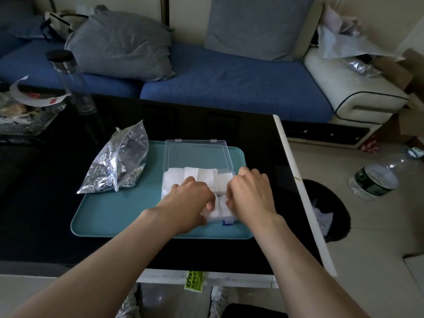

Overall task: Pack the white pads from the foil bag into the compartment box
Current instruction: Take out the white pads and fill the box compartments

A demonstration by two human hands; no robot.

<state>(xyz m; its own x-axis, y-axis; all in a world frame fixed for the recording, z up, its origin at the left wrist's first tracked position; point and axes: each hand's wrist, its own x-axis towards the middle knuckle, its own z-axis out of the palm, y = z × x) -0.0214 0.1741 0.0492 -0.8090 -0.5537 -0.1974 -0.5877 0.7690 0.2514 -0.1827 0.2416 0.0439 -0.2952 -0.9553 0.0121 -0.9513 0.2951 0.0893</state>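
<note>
White pads fill the far row of the compartment box and show again in its near row, bunched between the two hands; the clear plastic box sits on the right half of a teal tray, its see-through lid swung open and lying flat on the far side, a small blue latch at its near edge; the left hand lies over the left and middle of the box, knuckles up, fingers curled down onto the pads, the thumb touching a pad in the near row; the right hand covers the right end of the box, its fingers likewise bent downward onto the pads, just beside the left thumb; the fingertips of both are hidden, so I cannot tell whether they pinch a pad or only press it down; the crumpled foil bag lies on the tray's far left corner, well apart from both hands; the tray rests on a glossy black table; a clear bottle with a black cap stands near the table's far left; beyond is a blue sofa with grey cushions; a dark bin stands on the floor just right of the table.
</note>
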